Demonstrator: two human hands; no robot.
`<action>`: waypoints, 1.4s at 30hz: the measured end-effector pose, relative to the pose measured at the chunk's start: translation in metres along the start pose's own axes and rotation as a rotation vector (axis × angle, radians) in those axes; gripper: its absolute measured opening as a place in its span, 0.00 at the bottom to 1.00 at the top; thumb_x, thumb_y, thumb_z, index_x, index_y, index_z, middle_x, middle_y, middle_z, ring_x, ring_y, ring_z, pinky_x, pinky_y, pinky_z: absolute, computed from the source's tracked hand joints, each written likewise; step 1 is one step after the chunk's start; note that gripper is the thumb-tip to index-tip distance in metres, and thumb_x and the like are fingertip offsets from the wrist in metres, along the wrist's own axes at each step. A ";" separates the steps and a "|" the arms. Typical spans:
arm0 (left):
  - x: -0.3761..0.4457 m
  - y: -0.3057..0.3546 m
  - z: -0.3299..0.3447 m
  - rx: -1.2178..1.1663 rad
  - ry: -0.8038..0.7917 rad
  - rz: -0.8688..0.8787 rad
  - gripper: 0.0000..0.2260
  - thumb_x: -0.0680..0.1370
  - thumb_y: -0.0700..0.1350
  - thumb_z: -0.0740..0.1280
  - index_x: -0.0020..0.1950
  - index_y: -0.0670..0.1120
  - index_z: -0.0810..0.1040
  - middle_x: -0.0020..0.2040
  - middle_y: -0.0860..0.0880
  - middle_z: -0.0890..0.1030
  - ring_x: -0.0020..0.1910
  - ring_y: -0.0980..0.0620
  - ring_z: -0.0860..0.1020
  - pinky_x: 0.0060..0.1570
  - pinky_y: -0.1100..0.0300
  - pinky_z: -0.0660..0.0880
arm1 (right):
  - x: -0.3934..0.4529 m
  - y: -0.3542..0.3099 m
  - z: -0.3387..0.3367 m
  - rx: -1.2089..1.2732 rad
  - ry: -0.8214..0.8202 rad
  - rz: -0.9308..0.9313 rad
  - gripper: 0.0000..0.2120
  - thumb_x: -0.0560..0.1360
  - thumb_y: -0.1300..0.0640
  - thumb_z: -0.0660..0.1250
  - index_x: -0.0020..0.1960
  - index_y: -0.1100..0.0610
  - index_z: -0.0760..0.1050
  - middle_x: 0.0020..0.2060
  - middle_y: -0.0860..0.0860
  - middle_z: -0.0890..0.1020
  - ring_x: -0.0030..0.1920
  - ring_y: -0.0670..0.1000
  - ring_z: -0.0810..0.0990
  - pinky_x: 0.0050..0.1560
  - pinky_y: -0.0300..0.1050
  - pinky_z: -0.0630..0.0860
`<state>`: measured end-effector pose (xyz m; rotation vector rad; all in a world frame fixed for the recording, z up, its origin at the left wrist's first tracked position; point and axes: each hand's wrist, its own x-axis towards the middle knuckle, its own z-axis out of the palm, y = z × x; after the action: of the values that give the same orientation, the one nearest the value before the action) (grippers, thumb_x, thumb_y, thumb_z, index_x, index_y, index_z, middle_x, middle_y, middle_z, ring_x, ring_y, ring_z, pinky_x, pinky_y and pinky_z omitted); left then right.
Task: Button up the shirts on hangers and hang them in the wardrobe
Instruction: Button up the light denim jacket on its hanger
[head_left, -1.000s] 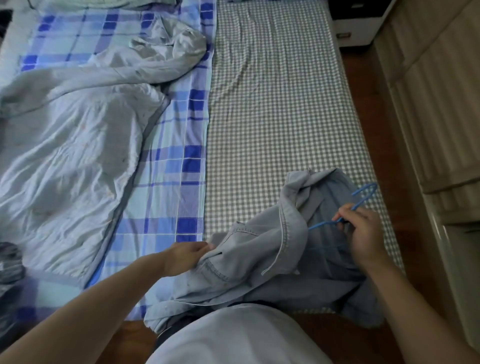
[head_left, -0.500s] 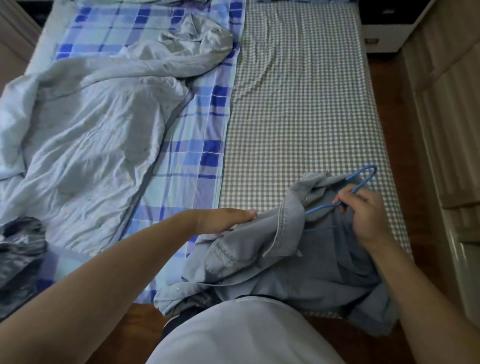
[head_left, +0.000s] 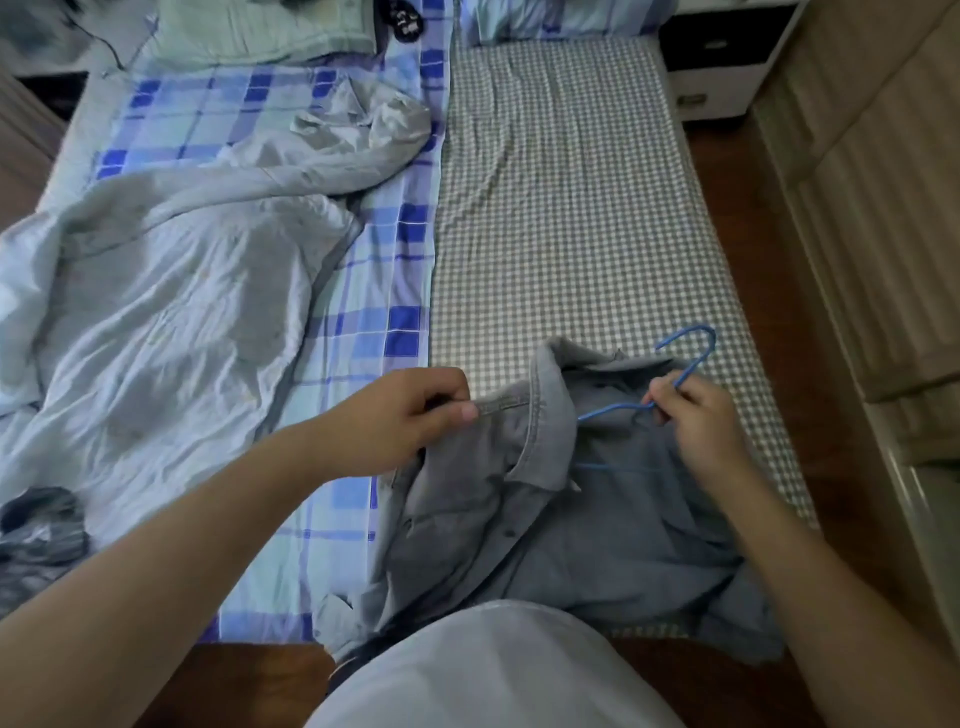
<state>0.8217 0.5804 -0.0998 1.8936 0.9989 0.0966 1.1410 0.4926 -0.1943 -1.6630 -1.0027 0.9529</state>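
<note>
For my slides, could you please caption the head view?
Left hand pinches grey denim shirt collar; right hand holds blue wire hanger over checked bed.

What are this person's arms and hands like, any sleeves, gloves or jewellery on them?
Both forearms are bare right up to the picture's edge, so no sleeves show. The left hand and right hand wear no gloves, and no rings, watch or bracelets are visible. A light grey top covers the torso below.
</note>
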 end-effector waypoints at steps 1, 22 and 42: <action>-0.007 0.004 0.001 0.058 0.000 0.005 0.11 0.84 0.48 0.65 0.43 0.45 0.74 0.33 0.58 0.73 0.33 0.59 0.71 0.35 0.67 0.68 | -0.001 0.000 0.007 0.018 0.006 0.010 0.16 0.83 0.65 0.62 0.37 0.68 0.76 0.28 0.54 0.73 0.29 0.44 0.72 0.35 0.36 0.69; -0.009 -0.046 0.053 0.897 0.316 -0.064 0.13 0.79 0.58 0.65 0.56 0.51 0.75 0.47 0.50 0.75 0.43 0.44 0.76 0.36 0.53 0.69 | -0.012 0.009 0.078 0.106 -0.118 0.139 0.17 0.82 0.65 0.63 0.35 0.56 0.74 0.30 0.54 0.72 0.33 0.48 0.70 0.37 0.39 0.68; -0.082 -0.068 0.008 0.798 -0.038 0.237 0.28 0.68 0.34 0.74 0.62 0.58 0.78 0.43 0.57 0.76 0.38 0.52 0.76 0.37 0.58 0.76 | 0.129 0.080 0.053 -0.972 -0.962 0.416 0.34 0.83 0.35 0.54 0.81 0.55 0.58 0.81 0.53 0.59 0.79 0.55 0.61 0.78 0.51 0.57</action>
<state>0.7304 0.5335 -0.1298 2.7236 0.8419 -0.2356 1.1547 0.6106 -0.3031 -2.2771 -2.0297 1.8123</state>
